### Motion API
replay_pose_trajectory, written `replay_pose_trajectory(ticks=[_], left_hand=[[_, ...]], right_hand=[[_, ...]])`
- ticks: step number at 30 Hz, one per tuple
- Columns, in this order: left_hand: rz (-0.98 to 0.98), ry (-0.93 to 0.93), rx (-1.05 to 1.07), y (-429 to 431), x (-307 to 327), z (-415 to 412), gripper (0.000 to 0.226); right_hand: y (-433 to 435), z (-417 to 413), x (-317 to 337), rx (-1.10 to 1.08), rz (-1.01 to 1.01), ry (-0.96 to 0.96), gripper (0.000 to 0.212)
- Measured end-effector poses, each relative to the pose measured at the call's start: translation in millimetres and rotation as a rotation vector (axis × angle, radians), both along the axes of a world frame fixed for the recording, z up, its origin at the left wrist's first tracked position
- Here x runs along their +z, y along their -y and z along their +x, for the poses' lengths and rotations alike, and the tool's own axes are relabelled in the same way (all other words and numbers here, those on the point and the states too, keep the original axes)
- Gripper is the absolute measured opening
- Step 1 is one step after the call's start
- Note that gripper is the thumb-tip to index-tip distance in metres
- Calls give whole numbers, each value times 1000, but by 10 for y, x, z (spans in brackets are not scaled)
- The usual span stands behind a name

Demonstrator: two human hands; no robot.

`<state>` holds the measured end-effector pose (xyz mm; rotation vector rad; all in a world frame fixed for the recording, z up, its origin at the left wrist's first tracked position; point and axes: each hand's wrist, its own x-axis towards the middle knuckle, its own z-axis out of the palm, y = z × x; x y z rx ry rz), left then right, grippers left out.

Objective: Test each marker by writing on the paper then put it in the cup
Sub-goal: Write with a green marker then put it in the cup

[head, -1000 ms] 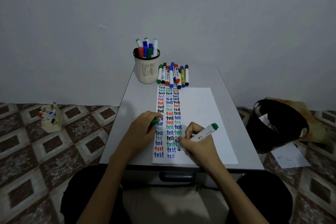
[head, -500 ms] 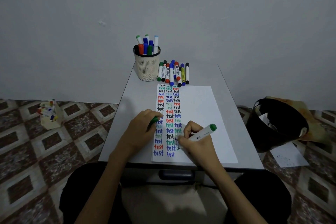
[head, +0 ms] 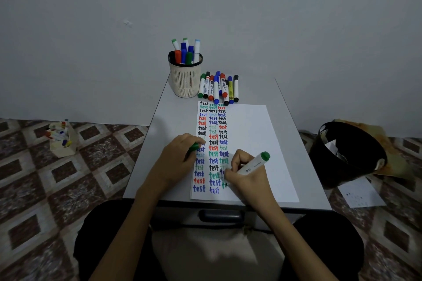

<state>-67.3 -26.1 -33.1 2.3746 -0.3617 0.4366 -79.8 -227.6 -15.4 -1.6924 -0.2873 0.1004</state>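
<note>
- My right hand [head: 246,180] is wrapped round the green marker [head: 253,164]. Its tip is down on the paper [head: 251,134] at the foot of the third column of "test" words, by the desk's [head: 164,121] near edge. My fingers hide the tip itself.
- My left hand [head: 175,157] is curled round what looks like the green cap [head: 194,146] and rests on the paper's left edge. The hands are apart, with the middle column between them.
- The cup [head: 185,80] stands at the desk's far left corner with several markers already in it. A row of markers [head: 219,89] lies just beside it, at the paper's far edge.
- My right palm sits close to the wet word, so dragging it could smear the ink.
- The column is almost at the paper's near edge, so a long stroke could run onto the desk.
- If my left hand lifts early, the paper may slide under the tip.
- A cap not pushed fully home would let the marker dry out or mark things in the cup.
- The reach to the cup passes near the row, so a brushing wrist could roll markers off the far edge.
- The cup looks crowded and light, and a forced drop could tip it.
</note>
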Motion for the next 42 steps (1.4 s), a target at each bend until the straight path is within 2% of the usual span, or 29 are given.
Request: replay_pose_trajectory(ticks=[5,12,18,24,28,31,35,39,42], left_hand=[[-7,20,9,-4,-11,6,27],[-10,27,3,0,-4,2,26],[-18,28,9,7,3,-8,28],[-21,28,6,-5,-7,-1,28],[-38,7,16,3,7,-15,30],[-70,-6,19,0,1,-21,32],[-113,-29,30,-8,-15,-14,20],[-131,-41,45,-3,-7,-4,20],[-166,-54,57,1,5,-4,19]], right_hand=[[29,1,2,10,-10,9,42],[26,-7,18,-65,-9,25,42],[39,5,-7,-6,-6,4,45],[64,13,3,-62,32,14,32],[30,-16,13,-39,27,2,39],[34,-4,16,-62,25,21,37],[37,-10,9,-19,29,10,39],[66,10,-4,7,-17,-15,31],[75,24,36,-82,112,-9,31]])
